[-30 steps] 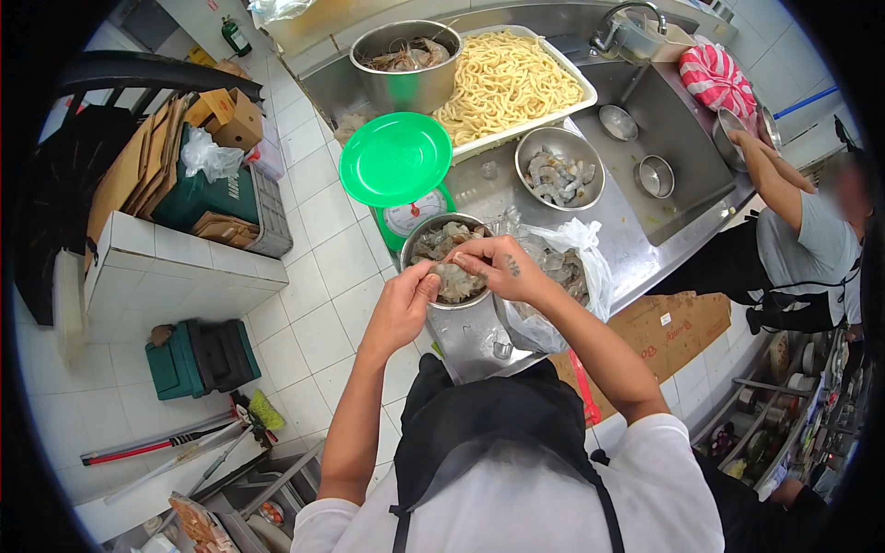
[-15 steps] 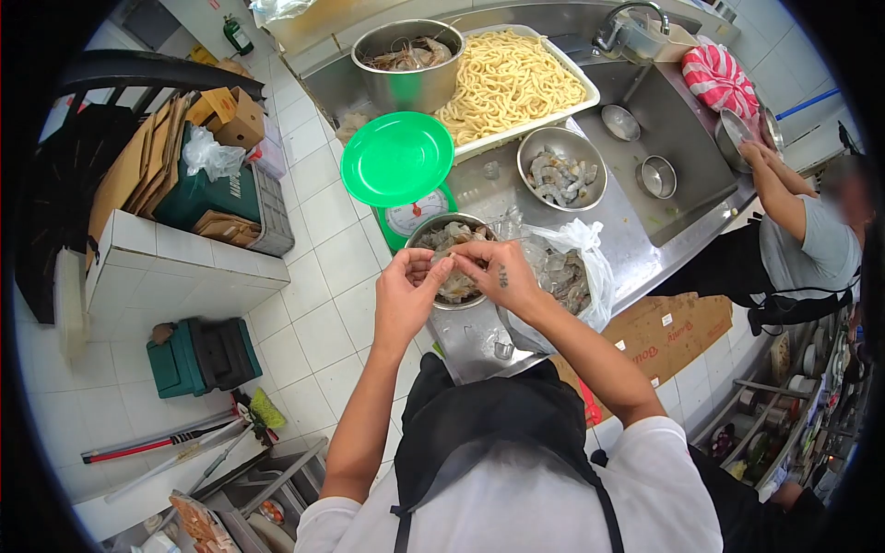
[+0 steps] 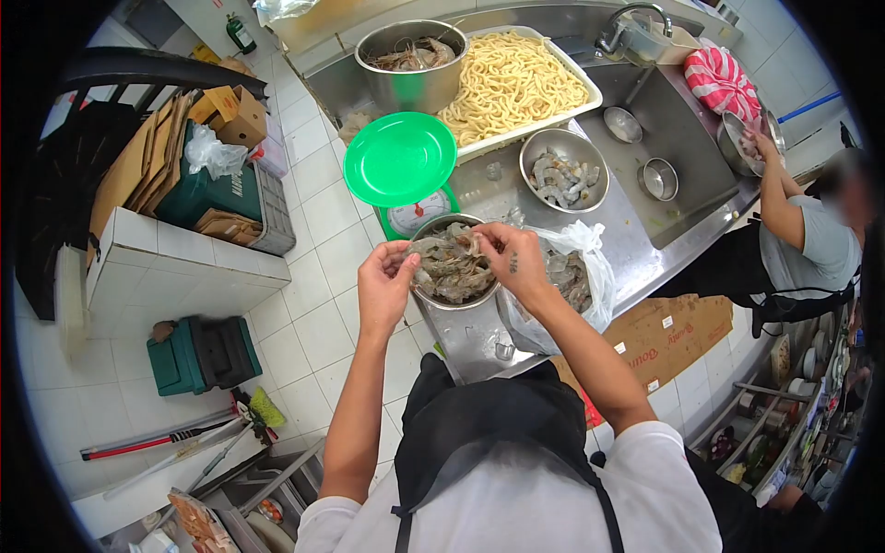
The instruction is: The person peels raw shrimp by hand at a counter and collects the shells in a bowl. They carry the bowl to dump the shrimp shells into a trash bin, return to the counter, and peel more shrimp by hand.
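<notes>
A steel bowl (image 3: 458, 302) of grey raw shrimp and shells (image 3: 454, 267) stands on the counter before me. My left hand (image 3: 385, 281) is at its left rim, thumb and fingers closed on what looks like a shrimp. On the right side, my right hand (image 3: 513, 261) pinches its fingertips together over the rim; what they hold is too small to make out. Behind is a second steel bowl (image 3: 604, 189) with peeled shrimp (image 3: 564, 178). A white plastic bag (image 3: 595, 276) holding shrimp lies beside my right wrist.
A green-topped scale (image 3: 401, 158) stands left of the bowls. Behind are a pot (image 3: 410, 85) of whole shrimp and a white tray (image 3: 595, 90) of thick noodles. At the sink (image 3: 659, 138) on the right, a co-worker (image 3: 802, 217) handles metal bowls.
My hands have moved apart from their pinch together over the shrimp bowl, left hand leftward, right hand rightward and up. The co-worker's hands have shifted at the metal bowls.
</notes>
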Demonstrator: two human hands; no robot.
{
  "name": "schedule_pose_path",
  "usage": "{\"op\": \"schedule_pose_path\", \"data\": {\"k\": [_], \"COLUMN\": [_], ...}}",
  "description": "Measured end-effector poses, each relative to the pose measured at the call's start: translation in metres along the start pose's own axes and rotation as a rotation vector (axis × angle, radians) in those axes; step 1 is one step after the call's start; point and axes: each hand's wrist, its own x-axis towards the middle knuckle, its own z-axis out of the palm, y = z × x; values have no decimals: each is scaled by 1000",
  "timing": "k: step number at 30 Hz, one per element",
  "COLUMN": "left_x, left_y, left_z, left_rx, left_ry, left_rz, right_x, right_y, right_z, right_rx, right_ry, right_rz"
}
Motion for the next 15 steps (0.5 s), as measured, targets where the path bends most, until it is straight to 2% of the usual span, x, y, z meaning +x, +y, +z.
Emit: {"op": "schedule_pose_path", "data": {"k": [3,5,9,11,12,14,15], "left_x": [0,0,-1,-1,-1,-1,-1], "left_y": [4,5,6,7,7,8,9], "left_z": [-2,1,6,7,8,11,12], "left_rx": [-21,-31,17,41,65,83,102], "left_ry": [-9,-21,-40,-27,-21,-21,-20], "left_rz": [21,17,26,53,81,97,115], "right_x": [0,2,7,10,10,11,12], "right_y": [8,4,8,-3,-7,-16,-19], "right_z": [4,4,6,2,1,1,-1], "right_rx": [26,-266,-147,-151,-152,126,126], "right_ry": [-32,-121,-158,20,18,-172,-169], "right_rz": [-31,-149,-200,-355,-355,-58,-57]}}
